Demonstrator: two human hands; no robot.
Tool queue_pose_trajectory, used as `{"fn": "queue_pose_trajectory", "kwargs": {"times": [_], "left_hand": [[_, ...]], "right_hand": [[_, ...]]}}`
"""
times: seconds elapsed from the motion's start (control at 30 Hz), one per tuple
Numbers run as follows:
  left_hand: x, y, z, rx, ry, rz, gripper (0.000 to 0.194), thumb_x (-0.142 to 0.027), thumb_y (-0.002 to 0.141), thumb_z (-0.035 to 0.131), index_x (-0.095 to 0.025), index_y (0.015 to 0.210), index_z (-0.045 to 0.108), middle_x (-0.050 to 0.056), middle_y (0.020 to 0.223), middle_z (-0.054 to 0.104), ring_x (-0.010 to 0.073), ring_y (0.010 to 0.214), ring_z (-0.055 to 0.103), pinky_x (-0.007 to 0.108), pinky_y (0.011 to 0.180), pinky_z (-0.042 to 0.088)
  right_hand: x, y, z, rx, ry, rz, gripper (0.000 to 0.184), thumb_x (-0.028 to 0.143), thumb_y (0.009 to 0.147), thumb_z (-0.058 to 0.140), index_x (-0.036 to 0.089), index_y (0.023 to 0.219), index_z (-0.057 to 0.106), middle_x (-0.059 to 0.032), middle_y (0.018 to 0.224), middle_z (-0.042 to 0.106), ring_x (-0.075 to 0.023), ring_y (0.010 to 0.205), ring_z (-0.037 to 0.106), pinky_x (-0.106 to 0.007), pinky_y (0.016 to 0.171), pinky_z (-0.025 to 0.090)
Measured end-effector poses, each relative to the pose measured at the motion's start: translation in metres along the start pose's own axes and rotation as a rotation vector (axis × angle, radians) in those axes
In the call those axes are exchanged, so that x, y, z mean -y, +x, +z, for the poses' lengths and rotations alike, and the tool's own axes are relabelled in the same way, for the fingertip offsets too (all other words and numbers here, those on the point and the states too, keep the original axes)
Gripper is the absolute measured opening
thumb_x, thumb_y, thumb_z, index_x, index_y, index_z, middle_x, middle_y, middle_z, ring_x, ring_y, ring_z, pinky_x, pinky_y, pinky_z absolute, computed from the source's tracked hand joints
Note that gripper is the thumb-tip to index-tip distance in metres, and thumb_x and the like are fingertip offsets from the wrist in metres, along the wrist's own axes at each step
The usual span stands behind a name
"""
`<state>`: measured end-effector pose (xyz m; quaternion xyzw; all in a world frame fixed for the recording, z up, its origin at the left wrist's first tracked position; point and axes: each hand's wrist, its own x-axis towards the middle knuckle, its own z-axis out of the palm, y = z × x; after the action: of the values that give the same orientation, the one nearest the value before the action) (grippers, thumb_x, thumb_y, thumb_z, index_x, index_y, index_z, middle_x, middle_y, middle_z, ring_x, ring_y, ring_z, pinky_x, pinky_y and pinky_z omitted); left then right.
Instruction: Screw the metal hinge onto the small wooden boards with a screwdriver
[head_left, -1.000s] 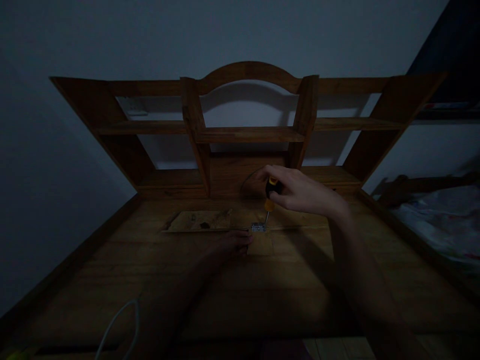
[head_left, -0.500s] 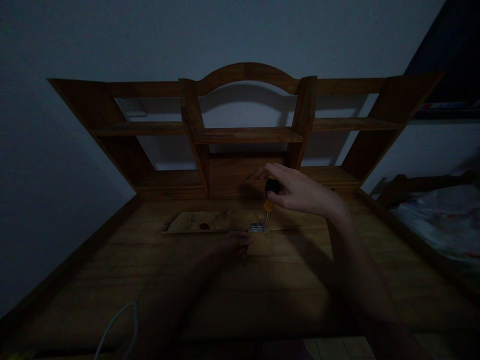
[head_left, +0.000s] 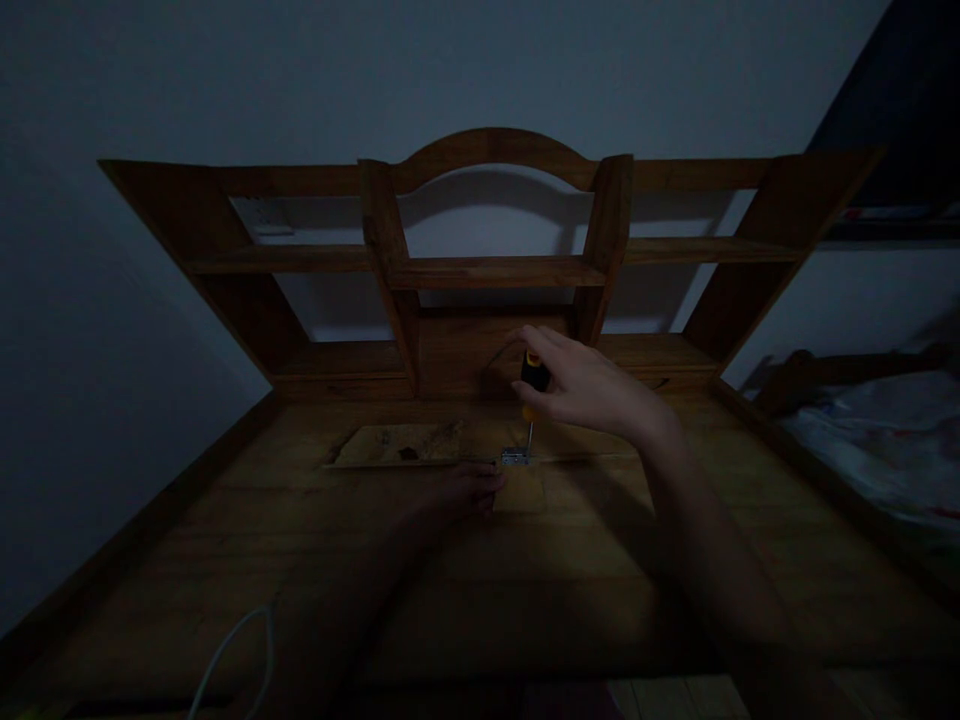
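My right hand [head_left: 581, 380] is closed around the black and yellow handle of a screwdriver [head_left: 535, 372]. The screwdriver stands nearly upright, its shaft reaching down to the right end of a small metal hinge [head_left: 514, 456]. That hinge lies at the far edge of a small pale wooden board [head_left: 523, 490] on the desk. My left hand [head_left: 474, 486] is closed at the board's left edge, fingertips beside the hinge; dim light hides part of its grip. Left of the hinge lies a longer wooden piece [head_left: 397, 443] with dark stains.
A wooden shelf unit [head_left: 495, 270] rises at the back of the desk [head_left: 262, 520] against the wall. A white cable [head_left: 234, 640] loops at the lower left. Plastic-covered things [head_left: 885, 440] lie beyond the desk's right edge.
My right hand and the screwdriver's handle have shifted slightly left, so the screwdriver stands more upright. The left hand, hinge and board have stayed in place.
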<state>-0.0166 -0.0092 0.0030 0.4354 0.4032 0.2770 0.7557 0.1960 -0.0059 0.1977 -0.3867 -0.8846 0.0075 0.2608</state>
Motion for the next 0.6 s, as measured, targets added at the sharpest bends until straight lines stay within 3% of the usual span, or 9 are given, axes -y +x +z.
{"fn": "queue_pose_trajectory", "kwargs": {"times": [0.1,0.2,0.43,0.53,0.6], "left_hand": [[0.0023,0.0014,-0.0010,0.010,-0.001,0.012,0.031,-0.036,0.069,0.082,-0.011,0.076,0.066,0.000,0.066,0.057,0.0068,0.052,0.048,0.020,0.050,0.038],[0.0039,0.0030,-0.0019,0.002,0.024,0.026,0.031,-0.037,0.070,0.081,-0.012,0.072,0.064,-0.003,0.058,0.052,0.0051,0.046,0.042,0.020,0.046,0.032],[0.0013,0.0000,0.0017,-0.019,-0.009,0.011,0.029,-0.035,0.069,0.082,-0.012,0.075,0.066,-0.001,0.061,0.055,0.0057,0.049,0.044,0.020,0.048,0.032],[0.0012,-0.0004,0.0018,-0.052,-0.006,0.016,0.028,-0.036,0.070,0.081,-0.013,0.073,0.066,-0.002,0.061,0.054,0.0062,0.049,0.044,0.021,0.049,0.033],[0.0015,0.0000,0.0015,-0.038,0.005,0.006,0.029,-0.036,0.069,0.081,-0.013,0.071,0.065,-0.003,0.057,0.051,0.0059,0.046,0.041,0.021,0.048,0.034]], "right_hand": [[0.0000,-0.0008,-0.0019,0.030,0.109,-0.087,0.059,0.015,0.080,0.056,0.024,0.138,0.043,-0.0070,0.139,0.051,-0.0234,0.124,0.052,-0.037,0.104,0.041],[0.0004,-0.0012,-0.0027,0.048,0.174,-0.138,0.056,0.012,0.082,0.055,0.025,0.136,0.046,-0.0046,0.136,0.055,-0.0207,0.126,0.051,-0.035,0.106,0.040],[0.0040,0.0018,0.0014,0.015,-0.006,-0.047,0.037,0.037,0.093,0.058,0.024,0.126,0.052,-0.0062,0.117,0.067,-0.0246,0.106,0.063,-0.036,0.092,0.046],[0.0053,0.0018,0.0016,-0.010,-0.106,0.022,0.038,0.048,0.094,0.053,0.021,0.121,0.056,-0.0076,0.101,0.070,-0.0269,0.094,0.066,-0.039,0.084,0.048],[0.0049,0.0010,0.0003,-0.018,-0.082,0.022,0.043,0.049,0.093,0.052,0.022,0.126,0.055,-0.0086,0.110,0.068,-0.0275,0.100,0.064,-0.041,0.088,0.048]]}}
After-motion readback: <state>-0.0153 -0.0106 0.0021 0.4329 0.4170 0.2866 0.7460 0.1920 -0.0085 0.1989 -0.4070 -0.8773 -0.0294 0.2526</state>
